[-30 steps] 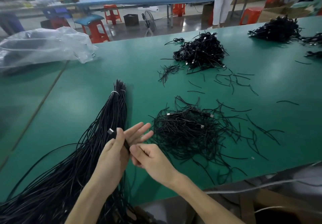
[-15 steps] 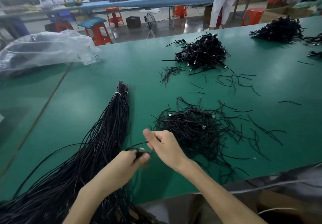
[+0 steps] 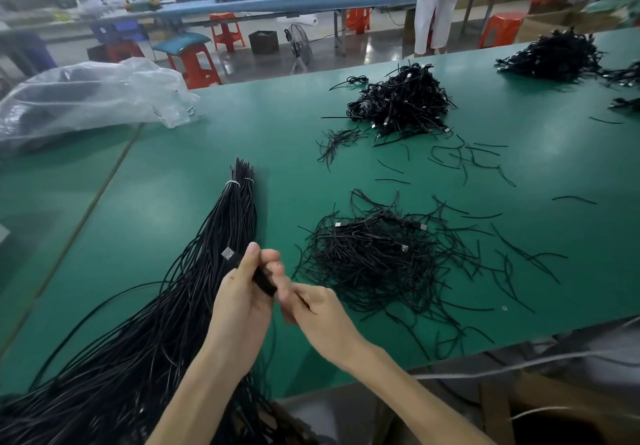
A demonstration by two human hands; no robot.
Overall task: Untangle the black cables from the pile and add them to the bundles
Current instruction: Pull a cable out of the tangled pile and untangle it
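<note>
My left hand (image 3: 242, 300) grips a black cable (image 3: 261, 280) just behind its silver USB plug (image 3: 227, 254), which points up and left. My right hand (image 3: 320, 316) pinches the same cable close beside the left hand. Both hands hover over the front of the green table (image 3: 173, 209). Left of them lies a long bundle of straight black cables (image 3: 194, 292), tied with white bands (image 3: 232, 183) near its far tip. Right of my hands sits a tangled pile of black cables (image 3: 377, 261) with a few silver plugs showing.
A second tangled heap (image 3: 401, 105) lies farther back, and a third (image 3: 554, 56) sits at the far right. Loose black strands (image 3: 467, 160) are scattered between the piles. A crumpled clear plastic bag (image 3: 86, 98) rests at the left. A person (image 3: 438, 4) stands beyond the table.
Both hands have lifted and come together again. The left hand now grips the cable with its plug pointing up, and the right hand has come back from the pile's edge.
</note>
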